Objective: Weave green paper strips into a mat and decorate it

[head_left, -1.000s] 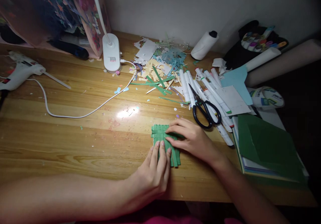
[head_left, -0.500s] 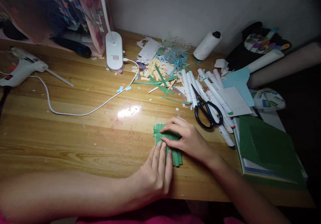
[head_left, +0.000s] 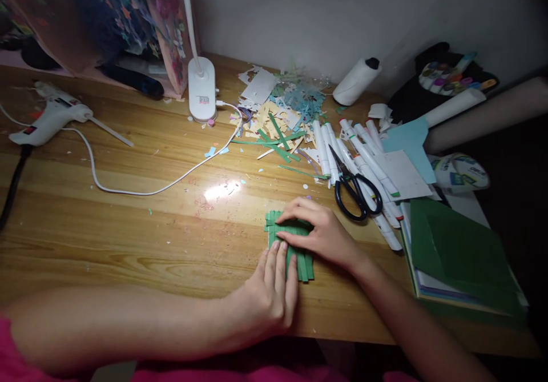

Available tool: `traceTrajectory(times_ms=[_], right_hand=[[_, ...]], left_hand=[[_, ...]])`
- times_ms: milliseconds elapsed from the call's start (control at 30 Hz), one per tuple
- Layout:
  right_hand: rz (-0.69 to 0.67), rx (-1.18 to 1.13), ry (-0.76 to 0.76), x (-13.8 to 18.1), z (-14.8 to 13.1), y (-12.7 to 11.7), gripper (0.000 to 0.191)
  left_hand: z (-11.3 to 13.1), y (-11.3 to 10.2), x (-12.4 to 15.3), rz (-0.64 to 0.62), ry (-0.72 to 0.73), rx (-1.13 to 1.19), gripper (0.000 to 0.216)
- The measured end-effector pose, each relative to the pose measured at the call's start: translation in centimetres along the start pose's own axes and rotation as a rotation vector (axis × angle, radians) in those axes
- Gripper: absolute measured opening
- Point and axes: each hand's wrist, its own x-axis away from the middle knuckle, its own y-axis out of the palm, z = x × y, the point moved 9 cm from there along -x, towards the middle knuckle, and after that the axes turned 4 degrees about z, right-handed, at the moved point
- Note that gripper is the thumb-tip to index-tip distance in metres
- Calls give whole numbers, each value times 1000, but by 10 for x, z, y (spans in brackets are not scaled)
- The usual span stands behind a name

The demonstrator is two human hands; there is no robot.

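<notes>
A small mat of woven green paper strips (head_left: pixel 305 265) lies flat on the desk near its front edge. My left hand (head_left: pixel 270 290) rests on the mat's lower left part, its fingers stretched out and pressing down. From the right, my right hand (head_left: pixel 322 230) reaches over the mat's upper part. Its thumb and fingers are apart, with the tips touching the strips. Both hands cover much of the weave, and the strip ends stick out loose at the bottom. Black-handled scissors (head_left: pixel 357 193) lie on white markers (head_left: pixel 368 159) just beyond my right hand.
Paper scraps (head_left: pixel 278 113) and loose green strips (head_left: pixel 280 133) are heaped by the wall. A glue gun (head_left: pixel 57 113) is at the left, near a white lamp base (head_left: pixel 202 91) with its cable. Green paper sheets (head_left: pixel 462 250) lie stacked at the right, beside a tape roll (head_left: pixel 460 172).
The whole view has shifted slightly, so things appear a little further right. Both hands keep nearly the same place on the green mat.
</notes>
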Motion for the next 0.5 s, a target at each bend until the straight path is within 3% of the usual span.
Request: traceTrajectory(times_ms=[133, 333, 500], right_hand=[[-2, 15, -71, 1, -2, 1, 19], [-40, 235, -257, 5, -12, 11, 27], [-64, 281, -277, 8, -14, 14, 28]], left_hand=[[0, -1, 0, 21, 26, 7, 37], [-2, -3, -1, 59, 20, 4, 34], [-1, -3, 1, 79, -5, 18, 34]])
